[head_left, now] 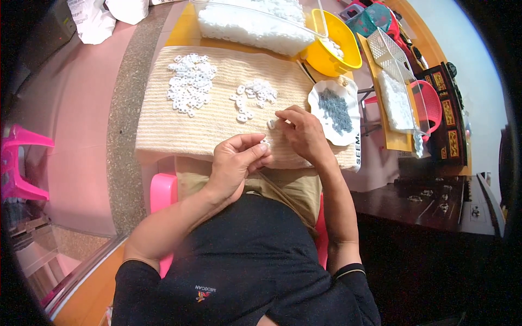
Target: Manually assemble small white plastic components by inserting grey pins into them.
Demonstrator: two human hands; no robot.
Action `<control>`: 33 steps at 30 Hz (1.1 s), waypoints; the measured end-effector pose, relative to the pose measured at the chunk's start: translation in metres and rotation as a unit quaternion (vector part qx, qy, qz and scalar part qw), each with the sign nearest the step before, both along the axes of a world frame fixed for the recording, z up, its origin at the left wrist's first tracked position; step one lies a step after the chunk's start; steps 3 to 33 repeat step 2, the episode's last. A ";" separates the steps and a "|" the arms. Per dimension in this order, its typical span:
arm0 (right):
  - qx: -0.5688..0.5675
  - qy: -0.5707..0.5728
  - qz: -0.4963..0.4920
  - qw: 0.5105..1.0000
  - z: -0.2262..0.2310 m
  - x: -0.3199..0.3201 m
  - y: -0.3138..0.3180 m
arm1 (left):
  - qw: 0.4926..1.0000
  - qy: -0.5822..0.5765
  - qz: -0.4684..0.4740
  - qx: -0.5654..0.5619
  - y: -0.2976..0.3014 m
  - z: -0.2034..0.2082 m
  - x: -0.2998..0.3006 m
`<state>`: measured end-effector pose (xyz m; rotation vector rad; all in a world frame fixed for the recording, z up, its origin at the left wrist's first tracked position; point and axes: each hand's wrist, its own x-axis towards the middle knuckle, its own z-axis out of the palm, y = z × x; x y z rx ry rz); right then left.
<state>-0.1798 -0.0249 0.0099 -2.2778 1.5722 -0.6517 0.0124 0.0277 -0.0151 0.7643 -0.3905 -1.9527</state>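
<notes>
My left hand (237,162) is closed, pinching a small white plastic piece (265,142) between thumb and fingertips just above the cloth's near edge. To its right, my right hand (305,136) reaches over the cloth with fingers curled together; what they hold, if anything, is hidden. Right at its fingertips sits another small white piece (271,124). Beyond both hands lies a small cluster of white pieces with holes (260,91). A larger pile of the same pieces (190,82) is at the left. Beside my right hand, a white scalloped dish (321,89) holds slender grey-blue bits, perhaps nails or screws.
A striped beige cloth (223,133) covers the table. At its far side stand a clear bin (255,41) full of white pieces and a yellow bowl (353,54). A clear box (397,103) sits on a side stand at right. A pink stool (22,163) is at left.
</notes>
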 end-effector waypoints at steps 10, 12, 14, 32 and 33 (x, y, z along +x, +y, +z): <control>0.017 0.021 -0.004 1.000 0.002 0.002 0.001 | 1.000 0.010 -0.002 0.000 0.000 -0.001 0.000; 0.017 0.021 -0.004 1.000 0.002 0.002 0.001 | 1.000 0.010 -0.002 0.000 0.000 -0.001 0.000; 0.017 0.021 -0.004 1.000 0.002 0.002 0.001 | 1.000 0.010 -0.002 0.000 0.000 -0.001 0.000; 0.017 0.021 -0.004 1.000 0.002 0.002 0.001 | 1.000 0.010 -0.002 0.000 0.000 -0.001 0.000; 0.017 0.021 -0.004 1.000 0.002 0.002 0.001 | 1.000 0.010 -0.002 0.000 0.000 -0.001 0.000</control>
